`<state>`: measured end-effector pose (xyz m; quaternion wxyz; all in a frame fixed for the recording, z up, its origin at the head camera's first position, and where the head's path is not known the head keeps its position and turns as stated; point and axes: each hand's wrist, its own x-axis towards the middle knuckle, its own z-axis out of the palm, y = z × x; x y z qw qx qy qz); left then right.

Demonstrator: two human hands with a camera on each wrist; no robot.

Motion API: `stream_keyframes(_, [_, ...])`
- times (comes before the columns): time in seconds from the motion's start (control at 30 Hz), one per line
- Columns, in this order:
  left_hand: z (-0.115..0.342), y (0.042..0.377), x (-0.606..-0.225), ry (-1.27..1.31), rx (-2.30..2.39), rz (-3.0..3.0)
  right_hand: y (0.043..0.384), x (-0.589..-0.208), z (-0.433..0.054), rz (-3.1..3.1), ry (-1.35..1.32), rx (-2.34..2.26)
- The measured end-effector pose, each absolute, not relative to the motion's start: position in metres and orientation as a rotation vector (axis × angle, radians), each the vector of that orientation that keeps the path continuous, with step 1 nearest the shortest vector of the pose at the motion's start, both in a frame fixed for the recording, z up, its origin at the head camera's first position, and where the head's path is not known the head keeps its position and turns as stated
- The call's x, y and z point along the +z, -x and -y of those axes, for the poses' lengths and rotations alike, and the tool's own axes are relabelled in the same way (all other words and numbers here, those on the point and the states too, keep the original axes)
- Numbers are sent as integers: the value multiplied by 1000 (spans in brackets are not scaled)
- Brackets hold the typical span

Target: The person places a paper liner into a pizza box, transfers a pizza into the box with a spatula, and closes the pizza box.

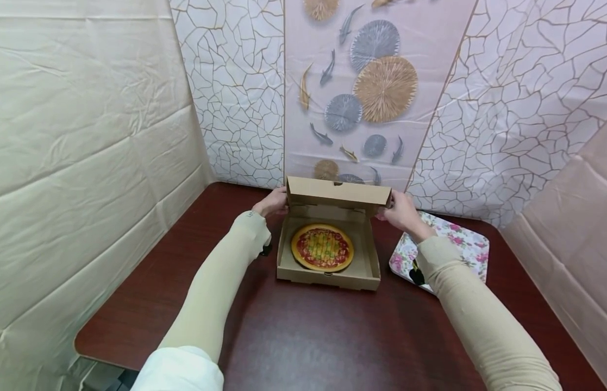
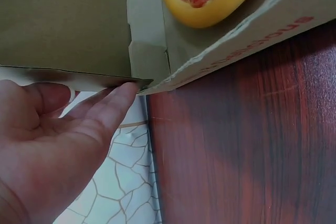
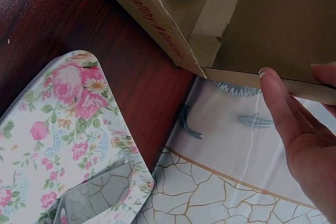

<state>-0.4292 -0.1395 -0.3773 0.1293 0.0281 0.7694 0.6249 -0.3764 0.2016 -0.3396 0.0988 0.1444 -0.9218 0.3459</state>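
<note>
A brown cardboard pizza box stands on the table with its lid partly raised. Inside lies a round pizza with a yellow crust and red, yellow and green topping. My left hand holds the lid by its left side; in the left wrist view its fingers lie along the lid's edge. On the other side, my right hand grips the lid's right edge. In the right wrist view a fingertip touches that edge from outside, while the thumb is partly cut off by the frame.
To the right of the box lies a white floral tray. On it rests something with a black and yellow part and a shiny flat piece. The dark red table meets patterned wall sheets at its back edge.
</note>
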Motion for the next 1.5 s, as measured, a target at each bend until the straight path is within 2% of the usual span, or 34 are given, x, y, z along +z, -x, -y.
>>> stream_keyframes(0.2, [142, 429, -378, -17, 1866, -2195, 375, -337, -205, 2840, -396, 1006])
stream_keyframes(0.43, [147, 428, -376, -49, 1862, -2193, 374, -333, -212, 2781, -485, 1716])
stream_keyframes(0.6, [147, 426, -375, -90, 1836, -2215, 372, -335, -216, 2725, -442, 1919])
stream_keyframes(0.93, [145, 425, -378, -113, 1789, -2251, 369, -327, -213, 2861, -225, 1801])
stream_keyframes(1.17, [143, 423, -376, -227, 1553, -2459, 366, -329, -219, 3007, -273, 1545])
stream_keyframes(1.5, [137, 418, -377, -220, 1470, -2508, 363, -333, -217, 3053, -345, 1557])
